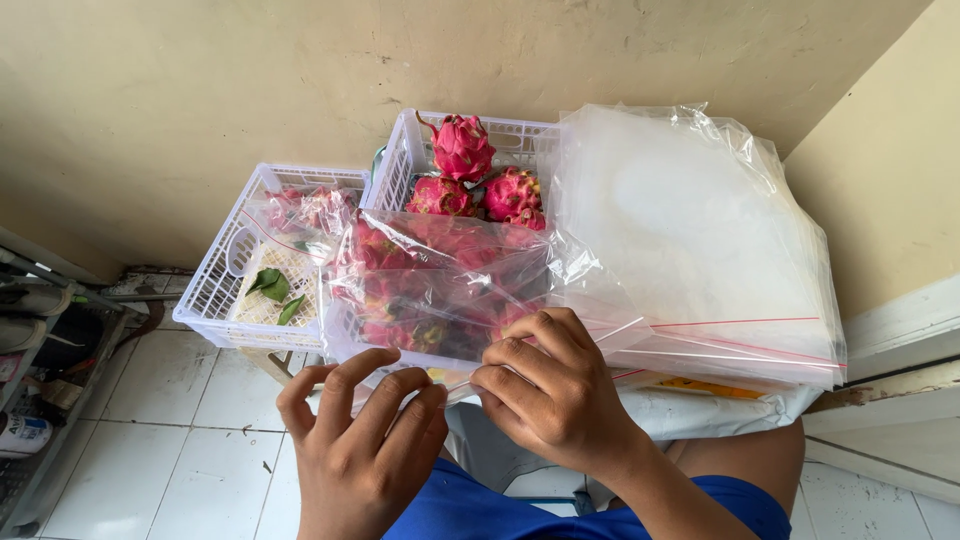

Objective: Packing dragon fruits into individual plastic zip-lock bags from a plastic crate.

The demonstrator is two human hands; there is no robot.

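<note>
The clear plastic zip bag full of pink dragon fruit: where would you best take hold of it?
Probably at the clear plastic zip bag's flat closure edge, coming from the near side. That strip lies toward the person, thin and free of fruit, and both the left hand and right hand already pinch it there. The bulging middle looks slippery.

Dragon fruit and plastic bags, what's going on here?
A person seen from a head camera is working at the open edge of a clear zip bag packed with pink dragon fruit. Both the left hand and the right hand pinch along the bag's near edge. More loose dragon fruit sit in a white basket behind it, and a second white basket to the left holds another filled bag and a few green leaves. A stack of empty zip bags lies to the right.
</note>
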